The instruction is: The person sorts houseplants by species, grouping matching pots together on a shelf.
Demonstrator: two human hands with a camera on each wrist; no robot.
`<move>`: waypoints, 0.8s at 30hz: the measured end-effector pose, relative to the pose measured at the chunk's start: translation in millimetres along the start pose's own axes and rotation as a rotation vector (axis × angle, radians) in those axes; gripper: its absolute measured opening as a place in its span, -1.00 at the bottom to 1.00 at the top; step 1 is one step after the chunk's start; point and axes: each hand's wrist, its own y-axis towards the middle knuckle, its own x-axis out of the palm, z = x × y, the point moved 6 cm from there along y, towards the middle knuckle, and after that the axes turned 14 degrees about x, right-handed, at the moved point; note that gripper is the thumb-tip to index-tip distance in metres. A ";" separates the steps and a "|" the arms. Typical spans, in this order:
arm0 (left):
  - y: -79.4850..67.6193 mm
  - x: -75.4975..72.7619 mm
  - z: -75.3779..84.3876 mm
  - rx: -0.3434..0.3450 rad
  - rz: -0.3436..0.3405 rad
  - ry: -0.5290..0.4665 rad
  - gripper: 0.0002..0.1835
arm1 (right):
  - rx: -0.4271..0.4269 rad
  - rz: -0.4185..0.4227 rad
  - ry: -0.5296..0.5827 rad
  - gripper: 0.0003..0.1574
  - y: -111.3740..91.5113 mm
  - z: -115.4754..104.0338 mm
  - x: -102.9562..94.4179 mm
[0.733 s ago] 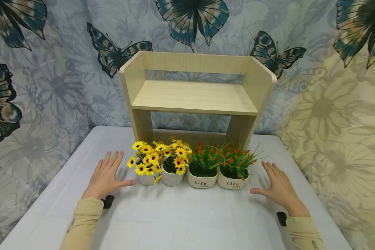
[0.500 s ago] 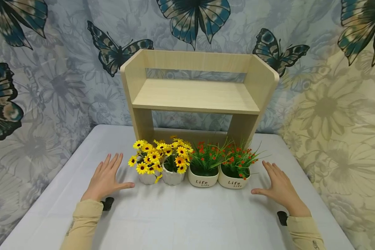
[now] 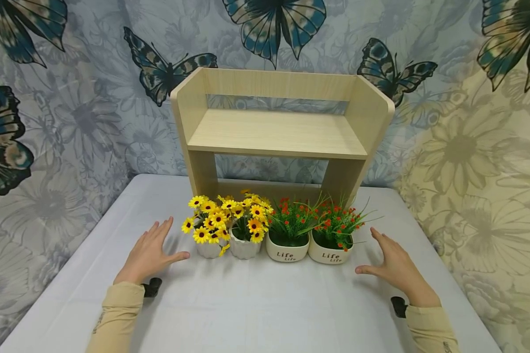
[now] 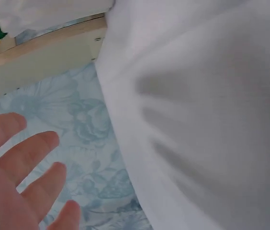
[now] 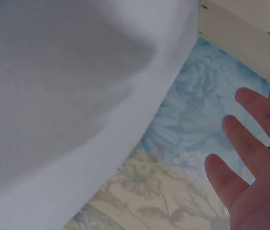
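Observation:
Four would exceed the count, so several potted plants stand in a row before a wooden shelf (image 3: 276, 132). At the row's left end is a yellow-flowered plant in a white pot (image 3: 209, 250), with a second yellow-flowered plant in a white pot (image 3: 245, 248) beside it. Further right come a red-flowered plant in a cream "Life" pot (image 3: 287, 252) and another red-flowered plant in a cream "Life" pot (image 3: 330, 254). My left hand (image 3: 147, 255) is spread left of the row, apart from the pots. My right hand (image 3: 395, 267) is likewise spread to the right, holding nothing.
A white cloth (image 3: 265, 309) covers the table. The shelf has two levels, its lower one partly hidden by the flowers. Behind and at both sides hangs butterfly-patterned fabric (image 3: 84, 117). A dark wrist camera (image 3: 152, 287) sits on the left wrist.
The head view has shifted slightly, so the shelf and pots appear a little higher. The fingers of both hands have turned slightly; the pots stay put.

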 end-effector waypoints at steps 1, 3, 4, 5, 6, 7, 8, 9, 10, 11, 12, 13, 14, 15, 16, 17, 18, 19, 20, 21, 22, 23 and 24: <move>-0.1 -1.1 -0.3 -0.012 -0.004 -0.019 0.20 | 0.009 -0.009 0.004 0.45 -0.2 -1.4 -0.6; -0.3 -3.9 -0.7 -0.042 -0.014 -0.060 0.20 | 0.029 -0.022 0.012 0.39 -0.9 -4.1 -2.4; -0.2 -5.5 -0.6 -0.059 -0.020 -0.078 0.20 | 0.041 -0.030 0.013 0.37 -1.5 -5.5 -3.3; 0.0 -7.1 -0.4 -0.075 -0.026 -0.099 0.20 | 0.050 -0.036 0.013 0.34 -1.9 -7.0 -4.2; 0.5 -8.9 0.5 -0.087 -0.029 -0.116 0.19 | 0.059 -0.042 0.011 0.32 -2.2 -8.1 -5.1; 1.4 -10.7 1.6 -0.096 -0.031 -0.134 0.19 | 0.066 -0.049 0.013 0.31 -2.3 -9.2 -5.8; 2.5 -12.4 2.9 -0.100 -0.031 -0.150 0.18 | 0.069 -0.052 0.021 0.30 -2.5 -10.2 -6.6; 3.9 -14.0 4.5 -0.097 -0.028 -0.165 0.15 | 0.070 -0.059 0.033 0.30 -2.6 -11.1 -6.9; 5.4 -15.6 6.3 -0.092 -0.021 -0.182 0.12 | 0.069 -0.064 0.045 0.31 -2.3 -11.6 -7.1; 7.0 -17.3 8.1 -0.086 -0.012 -0.200 0.06 | 0.069 -0.068 0.059 0.31 -1.9 -11.7 -6.9; 8.8 -19.2 10.2 -0.074 0.004 -0.221 0.00 | 0.069 -0.071 0.073 0.30 -1.3 -11.6 -6.7; 10.6 -20.7 11.9 -0.062 0.019 -0.241 -0.07 | 0.069 -0.071 0.088 0.30 -0.6 -11.5 -6.2; 12.3 -22.3 13.4 -0.050 0.037 -0.262 -0.15 | 0.069 -0.069 0.106 0.29 0.2 -10.8 -5.6; 14.1 -23.9 15.0 -0.036 0.056 -0.281 -0.22 | 0.069 -0.064 0.119 0.28 1.1 -10.3 -4.8; 15.9 -25.5 16.2 -0.025 0.076 -0.298 -0.27 | 0.070 -0.058 0.130 0.27 2.2 -9.7 -4.0; 17.7 -27.1 17.3 -0.017 0.093 -0.317 -0.32 | 0.070 -0.053 0.144 0.26 3.3 -9.4 -3.2; 19.2 -28.5 18.4 -0.010 0.108 -0.336 -0.34 | 0.069 -0.048 0.154 0.25 4.3 -9.0 -2.1; 20.6 -29.6 18.9 -0.011 0.121 -0.351 -0.35 | 0.068 -0.045 0.164 0.25 5.0 -8.7 -0.7; 22.1 -30.9 19.4 -0.012 0.134 -0.363 -0.35 | 0.067 -0.047 0.170 0.24 5.8 -8.5 0.9; 23.5 -32.3 20.0 -0.013 0.147 -0.373 -0.35 | 0.067 -0.050 0.177 0.23 6.5 -8.4 2.4; 24.9 -33.7 20.5 -0.014 0.161 -0.382 -0.35 | 0.068 -0.056 0.185 0.23 7.1 -8.2 4.1; 26.3 -35.3 21.1 -0.019 0.171 -0.392 -0.35 | 0.069 -0.063 0.192 0.23 7.6 -8.1 5.8; 27.7 -37.0 21.9 -0.019 0.183 -0.397 -0.35 | 0.072 -0.068 0.195 0.23 7.9 -7.9 7.6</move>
